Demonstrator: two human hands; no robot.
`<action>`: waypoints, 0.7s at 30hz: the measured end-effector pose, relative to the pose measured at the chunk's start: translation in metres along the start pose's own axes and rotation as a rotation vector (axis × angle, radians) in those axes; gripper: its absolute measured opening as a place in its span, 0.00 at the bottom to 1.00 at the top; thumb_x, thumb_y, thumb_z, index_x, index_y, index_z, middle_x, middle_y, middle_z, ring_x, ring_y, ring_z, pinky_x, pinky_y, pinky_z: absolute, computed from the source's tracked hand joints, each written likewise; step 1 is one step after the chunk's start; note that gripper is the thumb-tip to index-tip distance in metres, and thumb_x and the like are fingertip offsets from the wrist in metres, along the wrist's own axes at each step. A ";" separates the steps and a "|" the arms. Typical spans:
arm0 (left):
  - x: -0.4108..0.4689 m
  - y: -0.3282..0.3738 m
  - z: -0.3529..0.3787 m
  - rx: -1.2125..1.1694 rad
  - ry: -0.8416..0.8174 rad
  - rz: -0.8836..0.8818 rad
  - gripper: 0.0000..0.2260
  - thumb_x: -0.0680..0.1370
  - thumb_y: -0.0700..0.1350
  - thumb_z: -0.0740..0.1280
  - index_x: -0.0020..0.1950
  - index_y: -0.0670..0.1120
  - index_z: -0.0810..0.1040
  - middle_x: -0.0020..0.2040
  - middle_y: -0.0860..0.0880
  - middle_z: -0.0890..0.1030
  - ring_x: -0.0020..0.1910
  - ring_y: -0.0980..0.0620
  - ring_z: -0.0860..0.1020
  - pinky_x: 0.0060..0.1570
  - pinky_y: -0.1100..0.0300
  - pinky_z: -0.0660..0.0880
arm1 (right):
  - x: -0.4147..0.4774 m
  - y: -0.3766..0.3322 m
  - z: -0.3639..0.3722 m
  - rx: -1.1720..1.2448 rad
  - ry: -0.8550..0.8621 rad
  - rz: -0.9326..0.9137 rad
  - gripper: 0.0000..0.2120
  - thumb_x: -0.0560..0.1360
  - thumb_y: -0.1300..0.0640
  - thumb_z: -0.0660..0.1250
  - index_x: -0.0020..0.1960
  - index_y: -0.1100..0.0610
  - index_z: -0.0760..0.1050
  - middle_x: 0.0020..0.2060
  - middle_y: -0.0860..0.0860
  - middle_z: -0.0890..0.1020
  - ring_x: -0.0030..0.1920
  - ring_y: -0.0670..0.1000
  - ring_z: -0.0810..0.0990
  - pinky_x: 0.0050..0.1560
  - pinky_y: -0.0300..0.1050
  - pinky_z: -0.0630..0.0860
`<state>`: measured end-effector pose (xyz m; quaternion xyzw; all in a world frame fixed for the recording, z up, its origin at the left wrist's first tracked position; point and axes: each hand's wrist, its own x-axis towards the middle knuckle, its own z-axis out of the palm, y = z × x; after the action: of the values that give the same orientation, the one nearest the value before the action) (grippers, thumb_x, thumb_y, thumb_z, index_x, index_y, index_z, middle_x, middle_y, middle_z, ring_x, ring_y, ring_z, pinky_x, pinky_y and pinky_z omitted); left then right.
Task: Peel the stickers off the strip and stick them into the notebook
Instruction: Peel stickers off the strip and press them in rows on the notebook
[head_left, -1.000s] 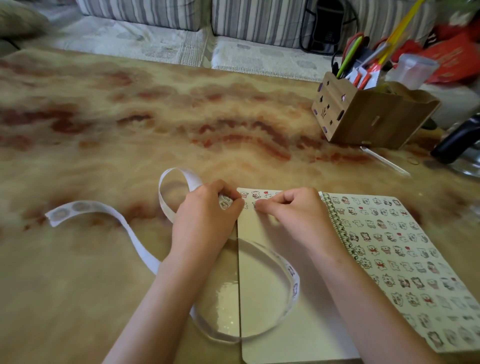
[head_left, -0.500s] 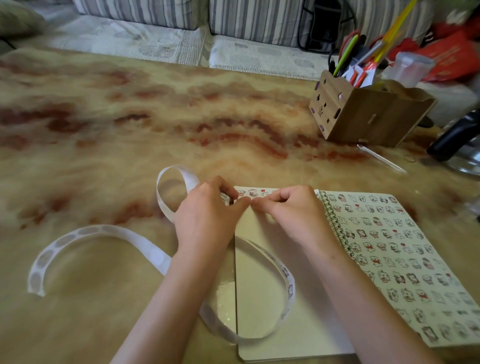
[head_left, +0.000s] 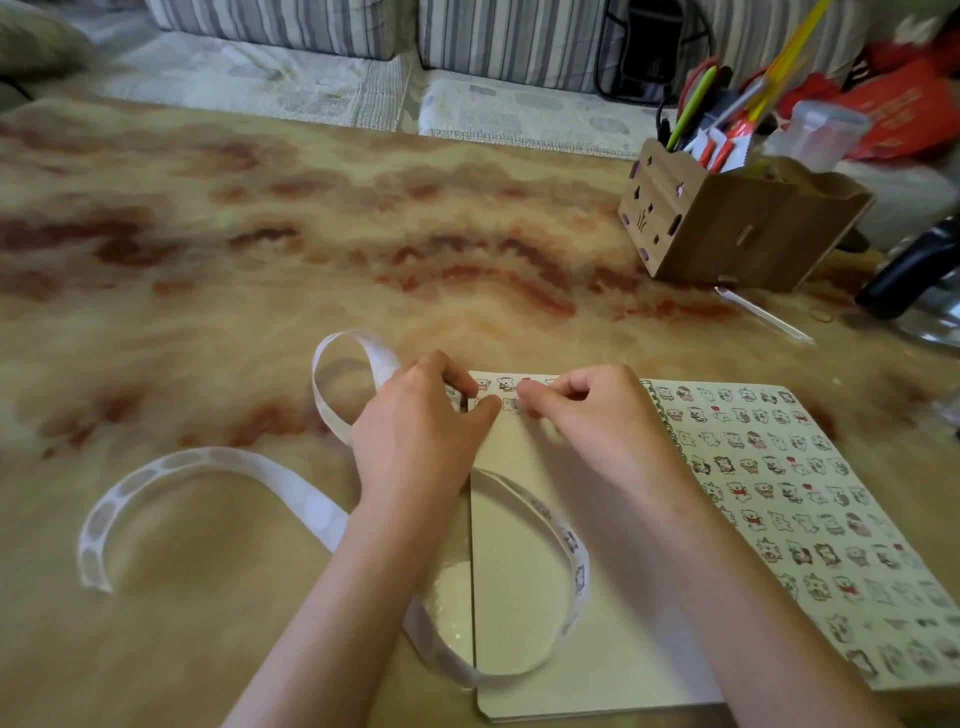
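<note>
- Nearest, on the near side of the grip, the strip (head_left: 575, 551) curls in a loop over the blank page of the notebook (head_left: 524, 623) and onto the table (head_left: 218, 270). Its tail of blank circles arcs away to the left.
- The notebook lies open, with its patterned cover to the right of the grip.
- The left hand (head_left: 421, 436) has its fingers curled and pinches the strip at the page's top left corner.
- The right hand (head_left: 597, 421) is just beside it, thumb and forefinger pressed together on a small sticker (head_left: 510, 404). Whether the sticker has left the strip I cannot tell.
- Just beyond the grip, a row of stickers (head_left: 505, 384) runs along the page's top edge.
- Far beyond and to the right stands a wooden pen holder (head_left: 727, 234), with a striped sofa (head_left: 519, 41) behind it.
</note>
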<state>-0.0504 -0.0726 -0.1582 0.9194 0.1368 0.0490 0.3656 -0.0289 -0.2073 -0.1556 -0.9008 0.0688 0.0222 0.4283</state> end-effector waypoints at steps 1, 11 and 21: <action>0.000 0.000 0.000 0.000 0.000 -0.003 0.08 0.73 0.56 0.68 0.47 0.54 0.76 0.45 0.55 0.77 0.42 0.52 0.75 0.37 0.59 0.67 | 0.000 0.000 -0.001 0.011 -0.002 -0.001 0.15 0.75 0.49 0.68 0.37 0.59 0.81 0.24 0.47 0.74 0.25 0.45 0.67 0.29 0.39 0.64; 0.001 -0.002 0.002 -0.001 0.008 0.011 0.06 0.74 0.54 0.67 0.47 0.54 0.76 0.46 0.54 0.78 0.40 0.52 0.74 0.34 0.60 0.67 | 0.001 0.005 0.003 -0.045 0.075 -0.039 0.13 0.69 0.44 0.72 0.37 0.53 0.76 0.27 0.44 0.74 0.31 0.46 0.72 0.35 0.43 0.66; 0.000 -0.002 0.000 0.013 0.004 0.021 0.06 0.74 0.54 0.67 0.47 0.54 0.75 0.46 0.54 0.78 0.39 0.53 0.73 0.32 0.59 0.65 | 0.002 0.003 0.003 -0.149 0.096 -0.045 0.10 0.71 0.48 0.71 0.36 0.52 0.75 0.27 0.44 0.72 0.32 0.46 0.72 0.33 0.43 0.65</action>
<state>-0.0506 -0.0716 -0.1598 0.9230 0.1284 0.0539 0.3588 -0.0277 -0.2071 -0.1597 -0.9315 0.0673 -0.0255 0.3566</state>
